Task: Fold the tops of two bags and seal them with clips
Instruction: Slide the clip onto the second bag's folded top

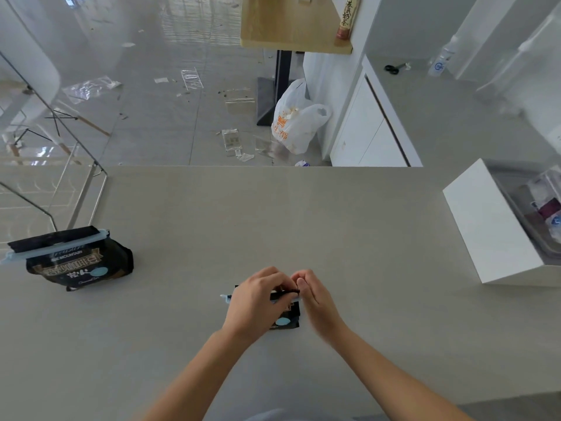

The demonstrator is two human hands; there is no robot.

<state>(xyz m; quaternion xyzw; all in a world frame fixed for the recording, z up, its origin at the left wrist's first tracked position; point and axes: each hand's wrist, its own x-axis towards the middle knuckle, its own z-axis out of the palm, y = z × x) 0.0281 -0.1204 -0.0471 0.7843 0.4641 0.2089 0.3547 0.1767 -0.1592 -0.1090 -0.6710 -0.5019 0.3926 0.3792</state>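
Observation:
A black bag (79, 264) with gold lettering stands at the left of the grey table (273, 214), its folded top held by a long light-blue clip (57, 246). A second black bag (287, 317) stands near the front middle, mostly hidden behind my hands. A light-blue clip (225, 297) runs across its folded top, one end poking out to the left. My left hand (258, 302) grips the bag's top and the clip from the left. My right hand (314, 296) pinches the clip's right end.
A white box (488, 226) with a clear container of packets inside sits at the table's right edge. Beyond the far edge lie a littered floor, a white plastic bag (297, 123), chair legs, a white cabinet and a wooden table.

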